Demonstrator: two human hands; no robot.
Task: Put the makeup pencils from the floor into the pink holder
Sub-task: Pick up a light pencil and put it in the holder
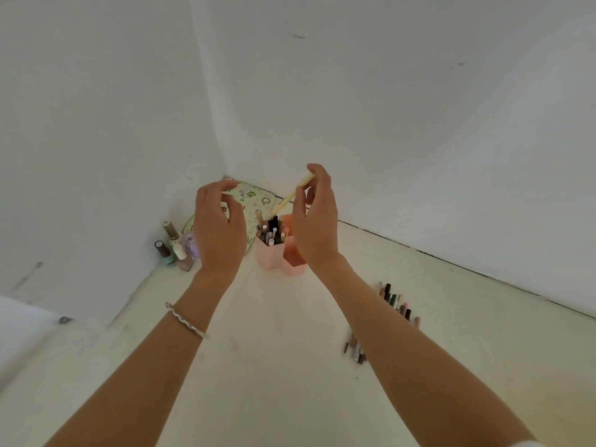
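Nearest the camera, two bare forearms reach forward over the pale cream floor (274, 366), the left one wearing a thin silver bracelet (186, 321). To the right of the right forearm, a loose row of slim makeup pencils in pink, black and grey (392, 300) lies on the floor, partly hidden by the arm. Farther on, the left hand (219, 227) hovers with its fingers spread and curled, holding nothing. The right hand (314, 221) pinches a pale yellow makeup pencil (292, 196) near its top end, tilted so the lower tip points down into the pink plastic hexagonal holder (274, 256), which already stands full of pencils. Left of the holder stand small glass nail polish bottles (175, 248). Behind, a floral-patterned pouch (254, 196) leans in the corner of the white walls (403, 108).
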